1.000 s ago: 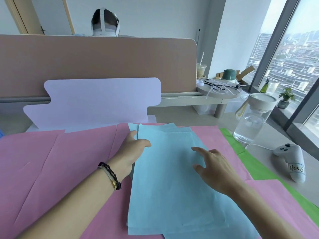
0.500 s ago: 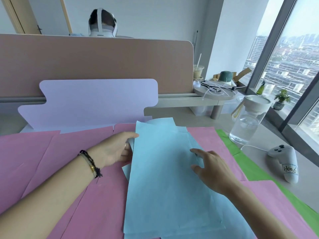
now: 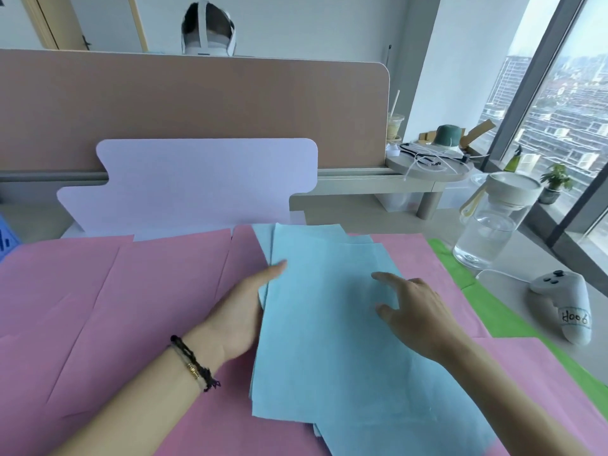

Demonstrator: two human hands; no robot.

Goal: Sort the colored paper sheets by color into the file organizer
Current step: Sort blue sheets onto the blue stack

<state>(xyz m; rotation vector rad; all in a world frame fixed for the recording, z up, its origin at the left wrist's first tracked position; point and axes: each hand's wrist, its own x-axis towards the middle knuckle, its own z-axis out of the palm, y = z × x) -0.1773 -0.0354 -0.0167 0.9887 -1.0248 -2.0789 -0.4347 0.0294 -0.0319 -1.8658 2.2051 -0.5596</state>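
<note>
On pink sheets (image 3: 138,291) | matte blue sheets (image 3: 329,340) | left hand (image 3: 240,314), right hand (image 3: 418,314) fingers relaxed, flat

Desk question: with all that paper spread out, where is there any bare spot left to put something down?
Bare desk shows between the lilac board and water jug, and beside the white controller. Pink sheets, blue sheets and green sheets cover the rest.

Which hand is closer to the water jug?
The right hand. It rests on the blue paper stack, with the water jug up and to its right. The left hand is at the stack's far left edge.
</note>
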